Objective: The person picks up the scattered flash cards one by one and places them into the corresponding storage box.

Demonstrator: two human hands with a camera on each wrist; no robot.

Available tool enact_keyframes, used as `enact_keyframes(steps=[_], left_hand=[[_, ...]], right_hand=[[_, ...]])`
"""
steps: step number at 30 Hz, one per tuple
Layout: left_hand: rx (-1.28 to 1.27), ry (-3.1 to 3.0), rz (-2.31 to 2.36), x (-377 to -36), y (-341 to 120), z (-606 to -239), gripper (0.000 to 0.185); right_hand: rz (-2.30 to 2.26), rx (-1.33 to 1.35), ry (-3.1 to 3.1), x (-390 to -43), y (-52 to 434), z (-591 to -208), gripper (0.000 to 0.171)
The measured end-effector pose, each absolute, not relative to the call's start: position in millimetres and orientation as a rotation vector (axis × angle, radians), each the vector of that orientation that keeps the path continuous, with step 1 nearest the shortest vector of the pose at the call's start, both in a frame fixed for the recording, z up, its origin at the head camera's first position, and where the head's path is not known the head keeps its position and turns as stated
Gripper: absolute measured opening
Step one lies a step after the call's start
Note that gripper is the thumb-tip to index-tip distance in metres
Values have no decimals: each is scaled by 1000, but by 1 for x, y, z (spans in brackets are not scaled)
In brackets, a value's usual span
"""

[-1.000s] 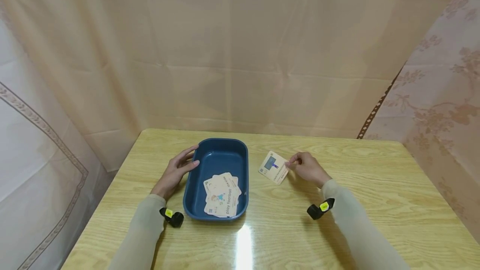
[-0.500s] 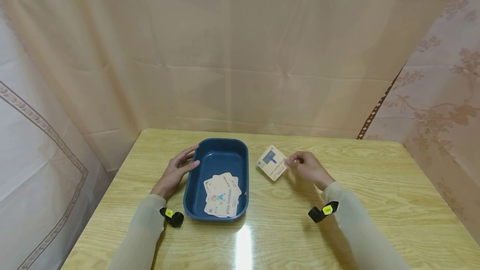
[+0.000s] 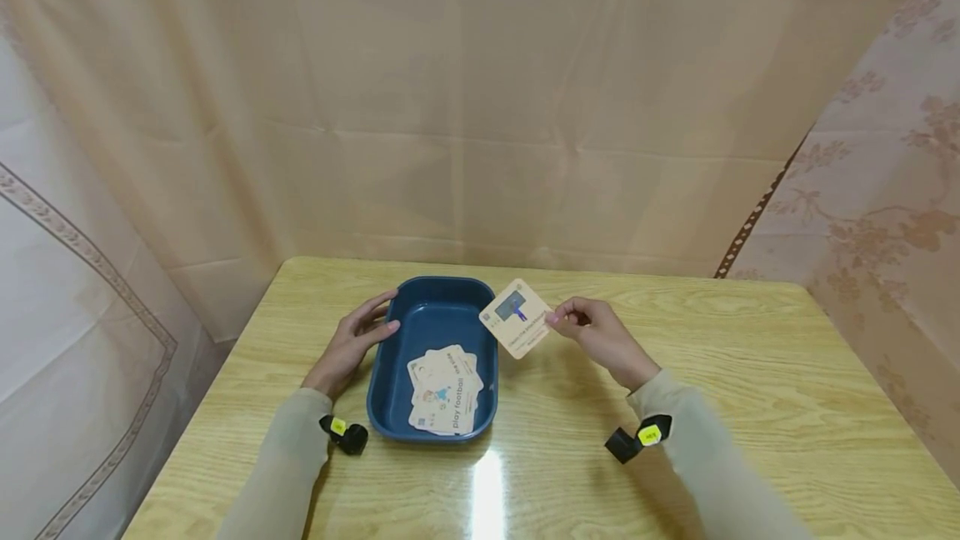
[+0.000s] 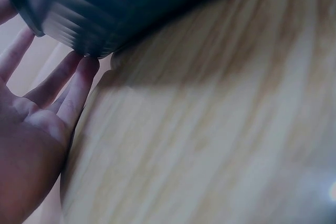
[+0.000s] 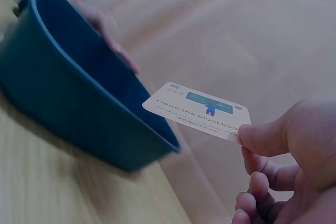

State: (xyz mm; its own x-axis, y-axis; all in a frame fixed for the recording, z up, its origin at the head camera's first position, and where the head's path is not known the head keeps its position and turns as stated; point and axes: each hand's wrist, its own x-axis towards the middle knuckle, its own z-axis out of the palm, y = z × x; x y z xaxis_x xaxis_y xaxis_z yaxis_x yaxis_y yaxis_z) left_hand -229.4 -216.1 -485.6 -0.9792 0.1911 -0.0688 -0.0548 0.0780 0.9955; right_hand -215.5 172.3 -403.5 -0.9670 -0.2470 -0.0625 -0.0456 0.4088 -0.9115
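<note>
Left wrist view blurred. Right hand [image 3: 592,332] pinches a square picture card [image 3: 516,317] above the blue plastic tray [image 3: 390,373]; left hand [image 3: 352,340], fingers straight, touches the tray's wall.

Pale yellow wood-grain worktop [image 3: 750,373] with light glare at 6 o'clock, beige creased cloth backdrop [image 3: 480,107] behind, floral curtain [image 3: 892,190] at 3 o'clock

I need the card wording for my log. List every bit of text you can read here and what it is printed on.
"clean the blackboa…" on the card pinched by the right hand; its end is hidden behind the thumb.
"play football" on the top card of the pile in the blue tray.
Smaller print under both titles, and the corner marks, is too small to read.
The yellow tags on the wrist cameras are unreadable.
</note>
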Motion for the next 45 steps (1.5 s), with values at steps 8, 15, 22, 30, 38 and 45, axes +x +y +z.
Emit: enact_keyframes(steps=[8,15,22,30,38,45], left_hand=[[137,2170,2011,-229,-216,-486,62],[157,2178,2015,-229,-214,-485,62],[176,2176,2024,-229,-213,-485,61],[172,2166,2022,-230,-213,-485,61],[145,2164,2018,-230,-214,-484,60],[100,2156,2027,-228,-216,-481,63]], right_hand=[[-1594,-349,2446,-204,140,-408,16],[-1586,-381,2422,-199,117,-413,15],[-1526,-408,2443,-199,104,-422,12],[-1491,-442,2481,-197,99,-424,13],[-1451,-399,2561,-198,108,-422,12],[-1356,-506,2759,-199,140,-418,13]])
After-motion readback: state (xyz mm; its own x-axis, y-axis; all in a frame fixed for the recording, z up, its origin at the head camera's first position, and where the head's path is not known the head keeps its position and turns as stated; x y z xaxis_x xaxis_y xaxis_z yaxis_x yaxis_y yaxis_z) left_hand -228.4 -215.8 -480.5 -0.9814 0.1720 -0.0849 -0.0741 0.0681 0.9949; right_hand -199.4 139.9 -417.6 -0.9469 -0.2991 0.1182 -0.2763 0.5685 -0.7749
